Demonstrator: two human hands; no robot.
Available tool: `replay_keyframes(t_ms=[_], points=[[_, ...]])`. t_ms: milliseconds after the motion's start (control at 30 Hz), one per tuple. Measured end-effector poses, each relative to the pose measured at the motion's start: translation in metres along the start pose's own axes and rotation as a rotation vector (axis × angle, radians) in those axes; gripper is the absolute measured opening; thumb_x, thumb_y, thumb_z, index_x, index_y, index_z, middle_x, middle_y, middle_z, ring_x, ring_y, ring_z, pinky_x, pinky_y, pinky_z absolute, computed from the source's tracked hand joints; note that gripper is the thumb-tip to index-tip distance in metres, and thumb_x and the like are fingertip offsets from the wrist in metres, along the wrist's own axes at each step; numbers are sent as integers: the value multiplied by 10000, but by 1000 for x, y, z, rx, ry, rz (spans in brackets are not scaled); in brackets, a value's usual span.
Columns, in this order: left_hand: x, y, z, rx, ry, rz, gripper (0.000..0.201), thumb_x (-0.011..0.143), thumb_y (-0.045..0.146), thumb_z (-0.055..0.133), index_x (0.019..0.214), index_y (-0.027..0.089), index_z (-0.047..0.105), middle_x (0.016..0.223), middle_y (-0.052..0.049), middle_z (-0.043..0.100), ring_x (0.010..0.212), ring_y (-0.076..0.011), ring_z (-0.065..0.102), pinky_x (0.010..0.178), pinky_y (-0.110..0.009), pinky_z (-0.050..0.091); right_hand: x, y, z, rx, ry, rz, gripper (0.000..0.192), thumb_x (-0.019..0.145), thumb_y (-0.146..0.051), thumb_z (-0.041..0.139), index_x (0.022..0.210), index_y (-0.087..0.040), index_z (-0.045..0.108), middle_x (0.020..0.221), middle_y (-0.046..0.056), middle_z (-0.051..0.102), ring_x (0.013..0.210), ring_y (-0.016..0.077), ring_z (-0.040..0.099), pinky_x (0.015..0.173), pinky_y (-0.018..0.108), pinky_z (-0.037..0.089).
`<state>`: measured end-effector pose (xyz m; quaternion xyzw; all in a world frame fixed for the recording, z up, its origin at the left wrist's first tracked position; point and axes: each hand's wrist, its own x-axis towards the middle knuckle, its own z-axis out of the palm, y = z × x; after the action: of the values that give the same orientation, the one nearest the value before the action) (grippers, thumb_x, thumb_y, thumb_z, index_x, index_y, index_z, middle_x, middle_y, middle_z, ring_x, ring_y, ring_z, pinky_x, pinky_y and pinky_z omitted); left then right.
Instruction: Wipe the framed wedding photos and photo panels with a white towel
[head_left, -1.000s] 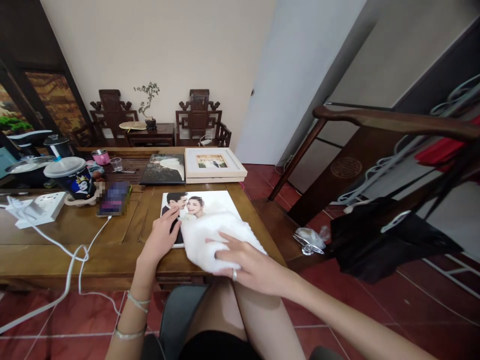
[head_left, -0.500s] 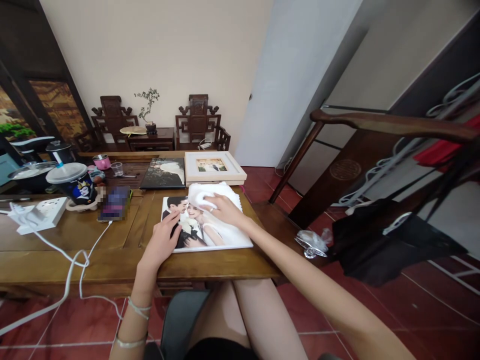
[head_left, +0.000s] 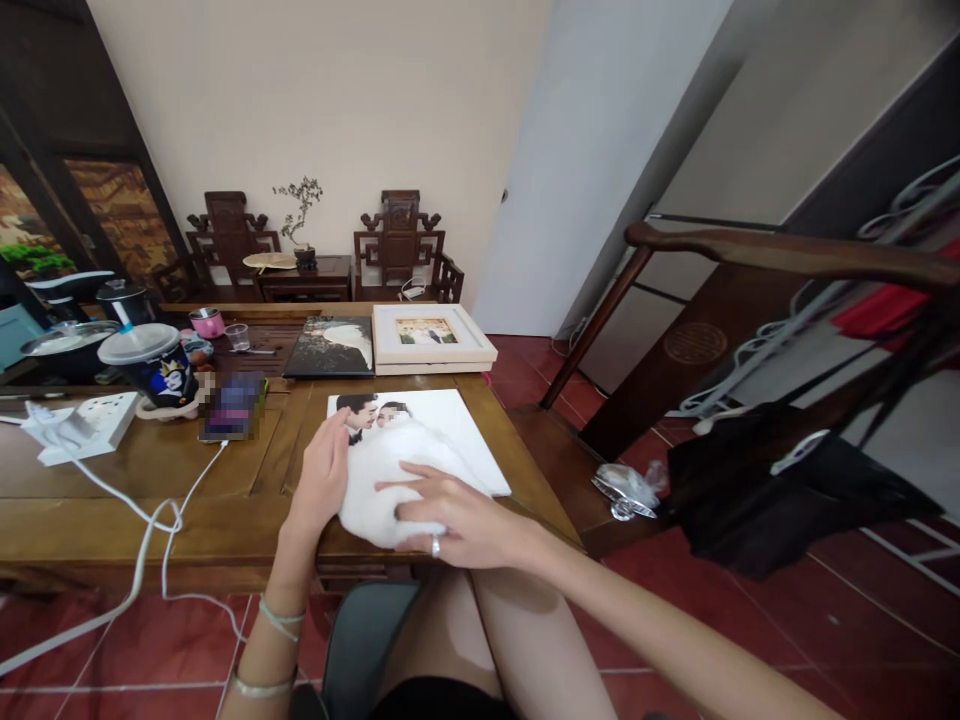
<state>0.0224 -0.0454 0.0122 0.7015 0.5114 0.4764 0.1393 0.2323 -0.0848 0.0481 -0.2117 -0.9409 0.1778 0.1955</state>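
The right hand (head_left: 450, 515), fingers spread, presses a soft white cloth (head_left: 390, 480) onto the glossy white photo panel (head_left: 450, 430). The open left hand (head_left: 322, 480) steadies the panel's left side at the near edge of the brown wooden table (head_left: 150, 480).

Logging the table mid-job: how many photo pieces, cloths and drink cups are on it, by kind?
Flat photo prints: 2, one under both hands, one dark
Framed photos: 1
White cloths: 1, pressed by the right hand; left hand steadies the print
Lidded cups: 1
Total: 5
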Motion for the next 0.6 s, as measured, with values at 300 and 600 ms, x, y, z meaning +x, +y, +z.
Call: replay_keyframes(t_ms=[300, 600], points=[[-1, -15, 8, 159, -158, 82, 371, 933, 265, 407, 1171, 107, 643, 1277, -144, 604, 1255, -239, 516, 1075, -399, 405, -24, 61, -28, 10, 75, 314, 332, 926, -442, 462, 836, -203, 675, 963, 78, 698, 1198, 312, 519, 987, 406, 379], [-2, -11, 4, 225, -198, 107, 428, 858, 391, 555, 1140, 85, 656, 1286, -179, 592, 1271, -275, 496, 1084, -418, 390, 75, 96, -11, 166, 320, 414, 442, 921, -527, 401, 834, -192, 677, 790, 62, 694, 718, 237, 627, 701, 343, 462]])
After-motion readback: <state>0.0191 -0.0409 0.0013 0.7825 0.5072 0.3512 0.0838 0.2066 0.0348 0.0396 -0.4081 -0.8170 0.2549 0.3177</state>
